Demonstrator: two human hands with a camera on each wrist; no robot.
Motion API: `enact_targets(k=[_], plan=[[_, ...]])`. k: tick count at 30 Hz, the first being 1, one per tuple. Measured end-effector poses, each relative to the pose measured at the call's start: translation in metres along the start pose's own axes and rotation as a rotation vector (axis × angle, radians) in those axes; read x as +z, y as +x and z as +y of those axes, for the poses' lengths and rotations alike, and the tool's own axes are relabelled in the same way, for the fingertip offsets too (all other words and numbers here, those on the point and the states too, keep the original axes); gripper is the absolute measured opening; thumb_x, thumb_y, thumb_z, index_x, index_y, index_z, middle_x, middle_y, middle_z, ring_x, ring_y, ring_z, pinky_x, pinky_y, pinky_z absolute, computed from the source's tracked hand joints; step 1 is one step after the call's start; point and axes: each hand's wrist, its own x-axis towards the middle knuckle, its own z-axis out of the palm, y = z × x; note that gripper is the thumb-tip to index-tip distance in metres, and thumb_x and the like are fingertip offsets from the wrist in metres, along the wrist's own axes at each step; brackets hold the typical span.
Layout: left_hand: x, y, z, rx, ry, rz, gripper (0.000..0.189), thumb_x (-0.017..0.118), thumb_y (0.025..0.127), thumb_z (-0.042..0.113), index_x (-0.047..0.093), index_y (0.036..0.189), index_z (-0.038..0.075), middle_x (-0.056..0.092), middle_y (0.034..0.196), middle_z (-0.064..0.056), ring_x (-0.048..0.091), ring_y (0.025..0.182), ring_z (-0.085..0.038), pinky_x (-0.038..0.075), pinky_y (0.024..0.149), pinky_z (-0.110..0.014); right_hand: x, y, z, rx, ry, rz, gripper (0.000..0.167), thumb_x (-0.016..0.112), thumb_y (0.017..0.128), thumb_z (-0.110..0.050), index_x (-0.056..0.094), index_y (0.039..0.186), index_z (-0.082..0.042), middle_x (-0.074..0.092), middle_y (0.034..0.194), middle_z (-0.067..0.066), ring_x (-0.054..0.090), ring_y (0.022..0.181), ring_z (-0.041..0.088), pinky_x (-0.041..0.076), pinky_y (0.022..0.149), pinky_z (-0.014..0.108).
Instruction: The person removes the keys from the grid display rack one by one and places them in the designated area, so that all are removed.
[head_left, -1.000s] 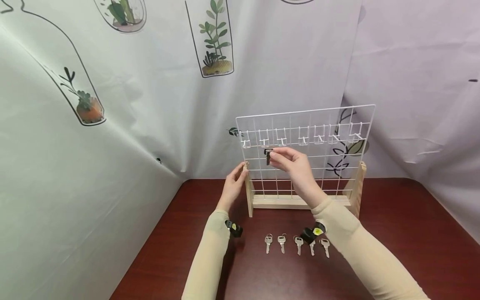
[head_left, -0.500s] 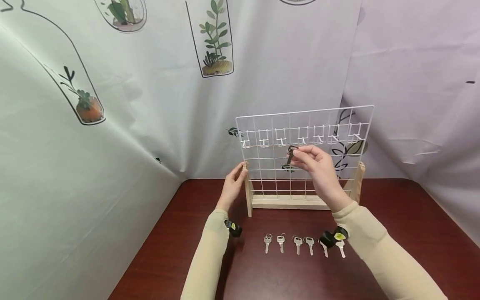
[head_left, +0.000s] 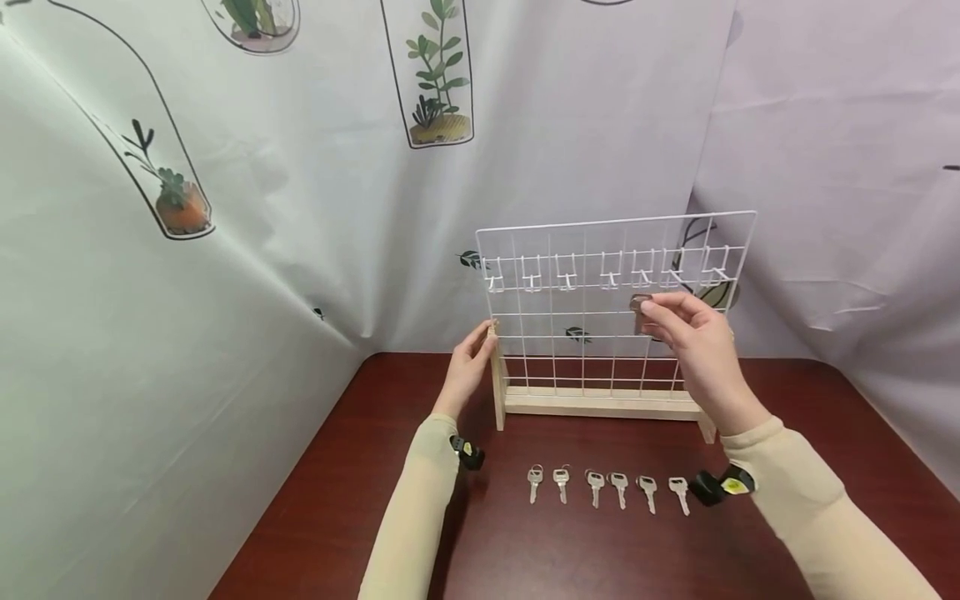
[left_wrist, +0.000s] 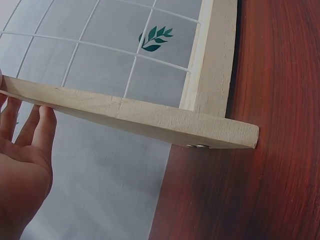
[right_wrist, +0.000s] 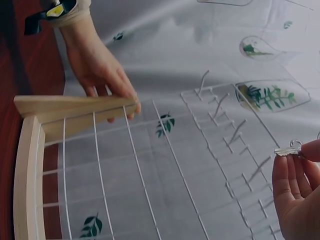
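Note:
A white wire grid rack with hooks along its upper part stands on a wooden stand (head_left: 600, 404). My left hand (head_left: 467, 371) grips the top of the stand's left wooden side piece (left_wrist: 135, 114), thumb and fingers on opposite faces. My right hand (head_left: 697, 342) pinches a silver key (right_wrist: 287, 151) with a small ring between thumb and fingers. That key hangs in front of the grid's right half, below the row of hooks (head_left: 642, 277) and apart from them. In the right wrist view its ring shows above the thumb.
Several silver keys (head_left: 596, 483) with rings lie in a row on the dark red table (head_left: 585, 550), in front of the rack. A pale cloth backdrop (head_left: 585, 133) printed with plants in jars hangs behind and to the left.
My right hand has moved to the right along the front of the grid, carrying the key. The rightmost keys on the table have come out from behind the right wrist. My left hand stays put.

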Motion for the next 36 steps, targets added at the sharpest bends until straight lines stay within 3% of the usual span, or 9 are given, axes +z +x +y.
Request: enact_targets(k=[8,15,21,27,32,36], plan=[[0.0,-0.003,-0.001,-0.016,-0.005,0.007,0.044,0.061,0.103,0.021,0.055,0.144,0.006,0.057,0.143,-0.014,0.052,0.134,-0.025,0.042,0.109,-0.039,-0.015,-0.008,-0.001,0.03,-0.089,0.022,0.006,0.07,0.095,-0.006,0.074,0.099,-0.009,0.073,0.097,-0.004,0.07,0.084,0.006,0.055,0.079,0.017],[0.002,-0.002,-0.001,-0.011,-0.008,0.0,0.045,0.06,0.103,0.015,0.052,0.145,0.0,0.053,0.145,-0.02,0.05,0.135,-0.033,0.041,0.111,-0.044,-0.034,-0.019,0.003,0.069,-0.109,0.046,0.009,0.072,0.094,-0.007,0.073,0.103,-0.006,0.073,0.091,-0.003,0.069,0.077,0.006,0.055,0.075,0.016],[0.004,0.0,0.0,-0.02,-0.004,-0.005,0.044,0.061,0.103,0.019,0.055,0.144,0.005,0.056,0.144,-0.013,0.051,0.135,-0.025,0.041,0.11,-0.037,-0.057,-0.031,0.007,0.099,-0.262,0.109,0.015,0.074,0.093,-0.014,0.075,0.107,-0.008,0.071,0.088,-0.011,0.057,0.074,0.008,0.047,0.068,0.014],[0.003,0.001,0.001,0.003,0.006,0.004,0.043,0.06,0.103,0.02,0.056,0.143,0.005,0.057,0.144,-0.012,0.051,0.135,-0.024,0.041,0.111,-0.038,-0.079,-0.044,0.014,0.132,-0.312,0.138,0.01,0.073,0.094,-0.012,0.077,0.103,-0.013,0.072,0.088,-0.014,0.058,0.073,0.005,0.046,0.066,0.015],[0.002,0.0,0.001,0.008,0.012,-0.001,0.042,0.06,0.103,0.02,0.056,0.143,0.005,0.057,0.144,-0.012,0.052,0.134,-0.025,0.042,0.11,-0.038,-0.098,-0.057,0.024,0.183,-0.5,0.127,0.011,0.072,0.096,-0.017,0.077,0.106,-0.018,0.071,0.085,-0.018,0.059,0.07,0.005,0.046,0.067,0.014],[0.001,0.0,0.001,-0.002,0.018,0.001,0.043,0.06,0.103,0.02,0.055,0.144,0.005,0.056,0.144,-0.013,0.052,0.134,-0.025,0.042,0.11,-0.037,-0.11,-0.065,0.032,0.216,-0.529,0.086,0.012,0.071,0.096,-0.017,0.075,0.108,-0.018,0.073,0.088,-0.018,0.065,0.074,0.003,0.049,0.068,0.014]])
